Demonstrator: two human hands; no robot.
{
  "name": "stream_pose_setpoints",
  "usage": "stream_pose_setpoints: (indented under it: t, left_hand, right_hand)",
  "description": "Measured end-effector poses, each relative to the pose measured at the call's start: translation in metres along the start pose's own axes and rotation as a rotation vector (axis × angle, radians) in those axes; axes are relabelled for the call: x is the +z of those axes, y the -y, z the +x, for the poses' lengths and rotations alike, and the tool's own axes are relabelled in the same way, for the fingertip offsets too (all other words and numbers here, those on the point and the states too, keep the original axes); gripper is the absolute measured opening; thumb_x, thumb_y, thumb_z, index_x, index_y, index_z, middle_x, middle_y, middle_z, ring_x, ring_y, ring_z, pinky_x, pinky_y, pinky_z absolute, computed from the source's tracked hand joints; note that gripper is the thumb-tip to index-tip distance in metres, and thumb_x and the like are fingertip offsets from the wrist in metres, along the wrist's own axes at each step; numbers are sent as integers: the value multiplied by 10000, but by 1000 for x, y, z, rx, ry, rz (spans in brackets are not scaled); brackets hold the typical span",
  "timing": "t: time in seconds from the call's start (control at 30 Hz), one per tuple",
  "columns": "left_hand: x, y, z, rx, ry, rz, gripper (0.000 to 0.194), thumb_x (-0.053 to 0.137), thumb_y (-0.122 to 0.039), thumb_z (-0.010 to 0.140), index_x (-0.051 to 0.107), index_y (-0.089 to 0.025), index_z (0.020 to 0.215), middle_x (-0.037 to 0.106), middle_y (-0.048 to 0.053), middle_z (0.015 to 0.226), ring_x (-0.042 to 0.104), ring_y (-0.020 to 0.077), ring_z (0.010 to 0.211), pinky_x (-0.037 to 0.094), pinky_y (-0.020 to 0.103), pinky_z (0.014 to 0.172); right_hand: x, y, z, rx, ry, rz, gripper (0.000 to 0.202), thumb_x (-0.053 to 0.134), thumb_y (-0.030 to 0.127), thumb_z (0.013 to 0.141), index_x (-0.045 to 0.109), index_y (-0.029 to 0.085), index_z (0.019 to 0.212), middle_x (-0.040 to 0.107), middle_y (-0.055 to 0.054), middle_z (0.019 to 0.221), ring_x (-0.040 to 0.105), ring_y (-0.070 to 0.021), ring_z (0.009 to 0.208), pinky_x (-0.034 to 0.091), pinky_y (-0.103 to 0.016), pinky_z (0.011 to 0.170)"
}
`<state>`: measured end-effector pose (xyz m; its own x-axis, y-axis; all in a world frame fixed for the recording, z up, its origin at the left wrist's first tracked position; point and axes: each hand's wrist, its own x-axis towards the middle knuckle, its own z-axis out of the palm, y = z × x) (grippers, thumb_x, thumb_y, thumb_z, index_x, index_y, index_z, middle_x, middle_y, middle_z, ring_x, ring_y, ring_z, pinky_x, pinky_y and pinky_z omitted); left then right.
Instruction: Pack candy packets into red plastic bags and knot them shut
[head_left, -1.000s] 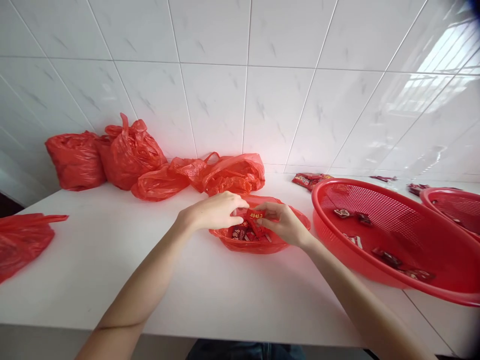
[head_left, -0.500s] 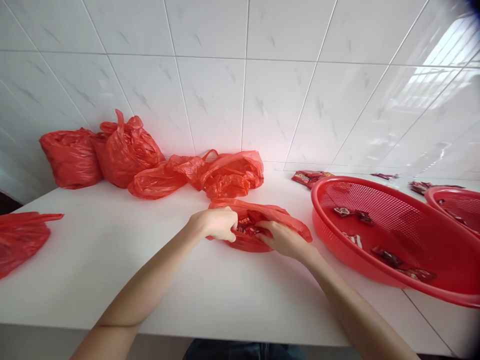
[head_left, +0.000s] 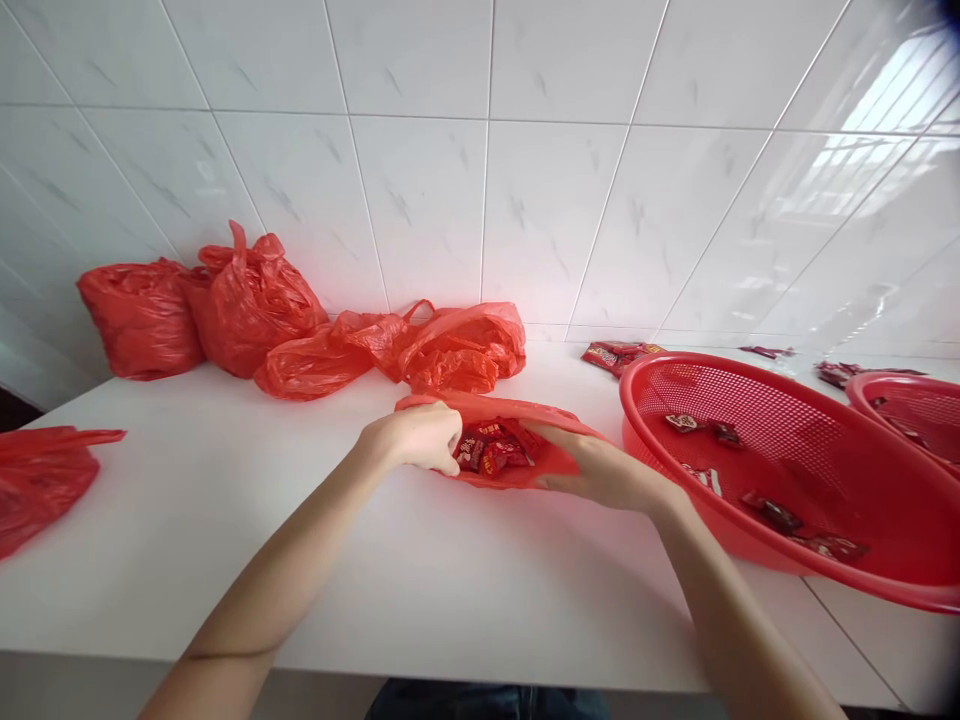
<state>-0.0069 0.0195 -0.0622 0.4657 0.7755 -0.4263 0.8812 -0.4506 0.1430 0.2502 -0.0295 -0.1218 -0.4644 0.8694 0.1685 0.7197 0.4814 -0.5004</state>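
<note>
A red plastic bag [head_left: 564, 462] lies on the white table with its mouth spread toward me. Inside it several small red-wrapped sweets [head_left: 504, 455] are heaped at the left and middle. My left hand [head_left: 424, 436] is closed around the left edge of the bag's mouth, thumb pointing down. My right hand [head_left: 592, 468] is at the right end of the mouth, fingers apart and reaching over the opening, with nothing seen in them. Part of the bag's right side is hidden behind this hand.
A large red mesh basket [head_left: 750, 375] with a few wrapped sweets stands at the right, a second basket [head_left: 900, 388] beyond it. Snack packets [head_left: 616, 355] lie near the tiled wall. Knotted red bags [head_left: 251, 300] line the back left; another red bag [head_left: 45, 480] sits at the left edge.
My right hand has drawn back right, out of the sweets, and its fingers have spread. My left hand has shifted left with the bag's edge, and the bag's mouth is wider, showing more sweets.
</note>
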Motion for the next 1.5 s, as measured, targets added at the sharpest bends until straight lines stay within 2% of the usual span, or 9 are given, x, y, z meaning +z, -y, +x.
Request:
stream_pose_setpoints:
  t: [0.17,0.33,0.5,0.63,0.8,0.93,1.03,1.23,1.5]
  left_hand:
    - [-10,18,-14,85,-200,-33,295,596,-433,772,699,-253,982,683,58,1054,628,270,975,472,319,778]
    - [-15,25,-32,152,-392,-80,507,522,-467,877,572,-324,1360,409,43,1553,445,330,1363,421,415,1043]
    - [-17,22,-41,187,-537,-76,497,528,-418,905,539,-359,1398,262,21,1639,356,327,1443,363,474,1118]
    - [-16,31,-44,122,-508,-87,454,537,-411,884,610,-358,1329,257,33,1639,340,350,1449,383,487,1090]
    - [-18,56,-41,-68,-302,-152,436,592,-438,786,717,-286,1175,588,119,1378,603,365,1169,505,389,844]
    - [-22,67,-41,-170,-288,-153,559,605,-315,735,654,-261,1290,585,125,1365,652,318,1048,514,340,747]
    - [-24,63,-45,-47,-434,-180,579,590,-242,751,629,-305,1325,547,79,1415,635,284,1085,528,304,722]
    - [-25,27,-45,430,-989,-492,251,557,-295,911,735,-255,1083,606,55,1313,666,167,919,553,288,783]
    - [-7,-15,-17,476,-752,-619,265,606,-412,913,724,-202,1022,735,44,985,670,195,938,526,326,881]
  right_hand:
    - [-28,9,-10,-63,-229,-7,548,605,366,918,475,354,1450,439,-30,1549,481,-266,1379,497,-410,1056]
    - [-23,1,-2,-20,-625,-199,539,623,420,904,511,276,1411,461,-101,1521,429,-313,1404,384,-514,1137]
    - [-13,-10,6,94,-405,-429,716,691,432,833,443,220,1470,568,-156,1398,544,-366,1251,420,-541,1050]
    - [-20,-5,8,281,-212,-440,562,630,295,835,555,216,1386,722,-94,974,663,-286,832,513,-402,717]
    - [-43,5,13,306,-300,44,343,578,229,831,685,228,1157,674,-2,696,628,-182,651,484,-298,626]
    - [-60,12,25,219,-288,392,299,652,272,817,700,193,1101,707,-21,719,665,-186,703,513,-310,683]
    - [-68,14,39,143,-276,591,294,723,340,794,720,182,1041,700,-23,702,658,-176,692,527,-319,698]
    - [-67,19,66,36,-319,954,302,789,375,747,698,168,948,688,-26,758,652,-152,644,530,-296,612]
    - [-46,34,83,-30,-267,1047,299,786,385,761,688,179,954,694,-16,829,657,-138,739,534,-286,720]
